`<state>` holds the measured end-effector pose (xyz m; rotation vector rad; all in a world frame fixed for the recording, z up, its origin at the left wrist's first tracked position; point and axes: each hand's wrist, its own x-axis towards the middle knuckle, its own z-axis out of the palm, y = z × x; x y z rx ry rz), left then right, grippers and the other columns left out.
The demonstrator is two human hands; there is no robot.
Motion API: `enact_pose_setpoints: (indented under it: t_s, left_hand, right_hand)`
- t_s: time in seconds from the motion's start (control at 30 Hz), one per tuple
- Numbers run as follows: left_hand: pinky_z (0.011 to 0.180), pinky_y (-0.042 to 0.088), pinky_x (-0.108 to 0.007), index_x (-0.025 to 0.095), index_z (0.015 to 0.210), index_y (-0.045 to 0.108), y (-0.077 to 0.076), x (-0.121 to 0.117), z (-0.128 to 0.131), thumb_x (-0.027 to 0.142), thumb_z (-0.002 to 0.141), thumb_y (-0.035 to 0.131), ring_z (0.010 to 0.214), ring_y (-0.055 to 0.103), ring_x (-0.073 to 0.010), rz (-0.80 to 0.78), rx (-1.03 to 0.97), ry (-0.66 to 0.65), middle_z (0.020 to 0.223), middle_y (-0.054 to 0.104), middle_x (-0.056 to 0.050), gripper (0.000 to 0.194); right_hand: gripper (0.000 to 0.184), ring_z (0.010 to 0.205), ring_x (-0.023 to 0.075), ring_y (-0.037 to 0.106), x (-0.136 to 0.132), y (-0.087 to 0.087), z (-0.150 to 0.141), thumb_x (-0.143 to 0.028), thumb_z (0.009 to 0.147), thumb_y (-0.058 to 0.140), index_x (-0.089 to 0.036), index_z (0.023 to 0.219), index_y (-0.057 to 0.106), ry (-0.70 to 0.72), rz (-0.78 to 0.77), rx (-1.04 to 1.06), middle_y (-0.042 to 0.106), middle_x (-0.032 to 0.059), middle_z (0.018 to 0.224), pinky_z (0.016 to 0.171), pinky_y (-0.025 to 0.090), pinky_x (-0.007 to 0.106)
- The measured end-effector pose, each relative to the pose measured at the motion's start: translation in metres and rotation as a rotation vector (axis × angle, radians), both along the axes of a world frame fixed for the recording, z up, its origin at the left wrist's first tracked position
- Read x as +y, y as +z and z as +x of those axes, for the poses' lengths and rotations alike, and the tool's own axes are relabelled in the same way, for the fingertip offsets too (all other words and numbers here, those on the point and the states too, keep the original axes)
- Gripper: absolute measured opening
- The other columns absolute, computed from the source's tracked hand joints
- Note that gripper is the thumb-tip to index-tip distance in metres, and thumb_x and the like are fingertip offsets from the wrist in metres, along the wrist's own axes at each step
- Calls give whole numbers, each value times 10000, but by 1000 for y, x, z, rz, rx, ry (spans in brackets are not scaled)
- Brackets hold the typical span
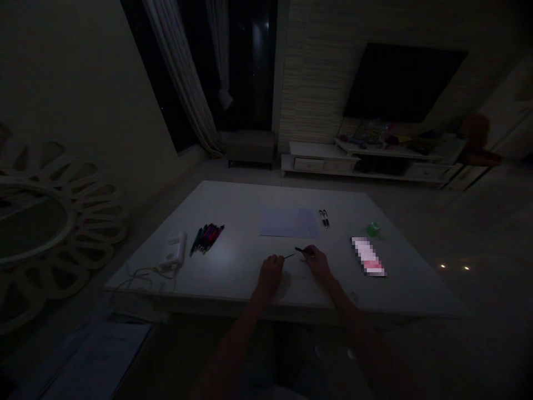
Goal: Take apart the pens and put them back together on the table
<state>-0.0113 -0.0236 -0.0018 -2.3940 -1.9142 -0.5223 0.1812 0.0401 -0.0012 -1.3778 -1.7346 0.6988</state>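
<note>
My left hand (271, 273) is closed near the front middle of the white table (233, 205). From its fingertips a thin dark rod (289, 256), which looks like a pen refill, points right. My right hand (317, 261) pinches a short black pen barrel (299, 249), whose end points left. A small gap separates the rod's tip from the barrel. Beyond both hands lies a sheet of white paper (287, 222). Two black pens or pen parts (324, 218) rest side by side to the right of the paper. The dim light hides fine detail.
Several coloured pens (207, 239) lie in a pile at the left, beside a white power adapter (172, 249) with cables. On the right are a lit phone (368, 256) and a green item (372, 228). A small clear object (353, 296) sits near the front edge.
</note>
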Motion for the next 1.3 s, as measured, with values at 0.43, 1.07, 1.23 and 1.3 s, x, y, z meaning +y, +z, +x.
enact_pose_setpoints:
  t_s: [0.43,1.07,1.23,1.3]
  left_hand:
    - [802,407,-319,192,1020,493,-1,0,1,103,867,442,895,518,-191,-10,60,-9,947,549,-49,184]
    - [753,399,-318,186,1010,509,-15,1,-1,194,934,416,853,545,-181,79,-51,-148,922,599,-40,121]
    - [757,400,-324,185,989,515,-16,2,0,190,932,417,857,547,-184,76,-61,-138,915,598,-42,114]
    - [760,399,-326,185,983,517,-17,3,0,185,934,409,858,548,-183,64,-59,-127,920,599,-44,119]
  right_hand:
    - [197,770,178,608,-13,31,17,-329,818,542,-204,882,680,202,179,49,664,62,855,701,468,310]
    - [293,578,160,594,-27,43,-15,-432,768,563,-167,694,663,262,-188,-29,656,33,601,585,427,255]
    - [406,515,141,546,-28,37,-15,-525,816,476,-175,657,607,242,-185,-76,592,9,515,547,388,242]
    - [385,568,141,563,-27,35,-14,-529,805,491,-175,708,605,278,-165,-48,624,16,597,576,402,239]
